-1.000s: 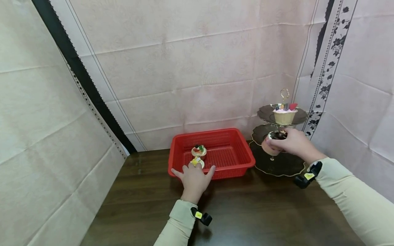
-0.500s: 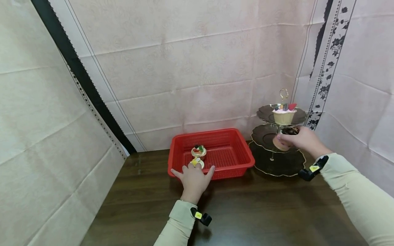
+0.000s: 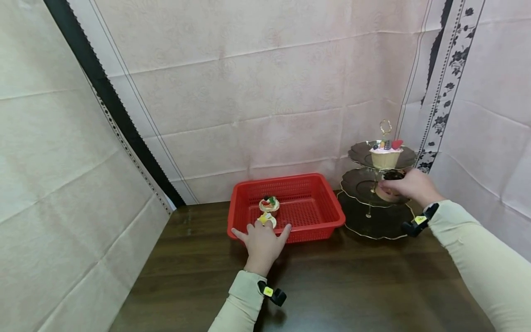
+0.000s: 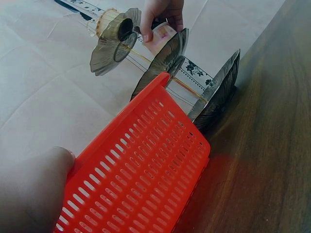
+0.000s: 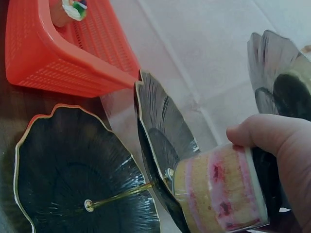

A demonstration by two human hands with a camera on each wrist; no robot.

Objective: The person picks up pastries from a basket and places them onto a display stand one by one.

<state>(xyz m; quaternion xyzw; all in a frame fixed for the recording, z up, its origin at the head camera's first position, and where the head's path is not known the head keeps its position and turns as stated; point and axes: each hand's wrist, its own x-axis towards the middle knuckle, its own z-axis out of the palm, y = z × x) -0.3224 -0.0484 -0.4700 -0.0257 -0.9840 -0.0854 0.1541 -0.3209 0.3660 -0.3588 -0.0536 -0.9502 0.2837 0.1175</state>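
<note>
My right hand (image 3: 410,186) pinches a small round layered cake (image 5: 218,189) between thumb and fingers. The cake has pink and yellow bands and a dark top, and sits at the middle tier of a three-tier cake stand (image 3: 358,186). In the right wrist view its base meets the dark plate. A cupcake (image 3: 385,157) with pink icing stands on the top tier. My left hand (image 3: 263,244) rests with spread fingers on the front rim of a red basket (image 3: 319,230). Inside, near those fingertips, are a yellow-topped cupcake (image 3: 267,218) and a fruit-topped cupcake (image 3: 268,204).
The brown wooden table (image 3: 332,286) carries the basket, with the stand just to its right. Pale cloth sheets (image 3: 249,92) hang behind and at both sides. The stand's bottom plate (image 3: 373,226) lies low beside the basket, and a gold ring handle (image 3: 385,127) tops the stand.
My right hand has carried the layered cake rightward and slightly back, from the front left of the middle tier to its right part. The left hand and basket have not moved.
</note>
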